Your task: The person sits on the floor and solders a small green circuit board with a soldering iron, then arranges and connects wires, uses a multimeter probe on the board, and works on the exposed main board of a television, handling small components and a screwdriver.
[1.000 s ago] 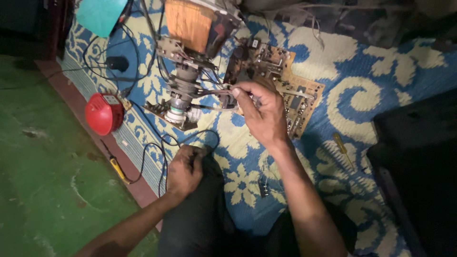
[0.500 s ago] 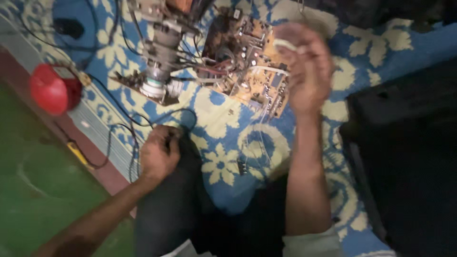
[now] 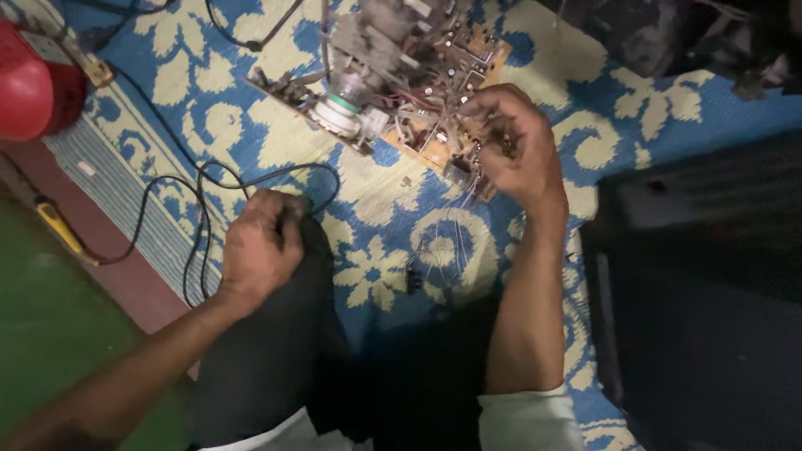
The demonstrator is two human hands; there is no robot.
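Note:
My right hand (image 3: 514, 150) is curled over the near edge of a brown circuit board (image 3: 451, 92) crowded with small parts, its fingers pinched among thin wires (image 3: 455, 242) that trail down onto the mat. A grey tube neck with a white collar (image 3: 347, 104) lies across the board to the left. My left hand (image 3: 261, 242) is closed in a fist and rests on my dark trouser knee (image 3: 276, 351), next to a black cable (image 3: 209, 179). What the right fingers pinch is too small to tell.
A blue and cream patterned mat (image 3: 376, 250) covers the floor. A red round object (image 3: 29, 88) sits at the far left, a yellow-handled tool (image 3: 58, 230) lies on the brown strip, and a large black casing (image 3: 702, 284) fills the right side.
The view has swung and closed in on the board. My right hand has come down from above the board to its near edge. My left fist stays on my knee.

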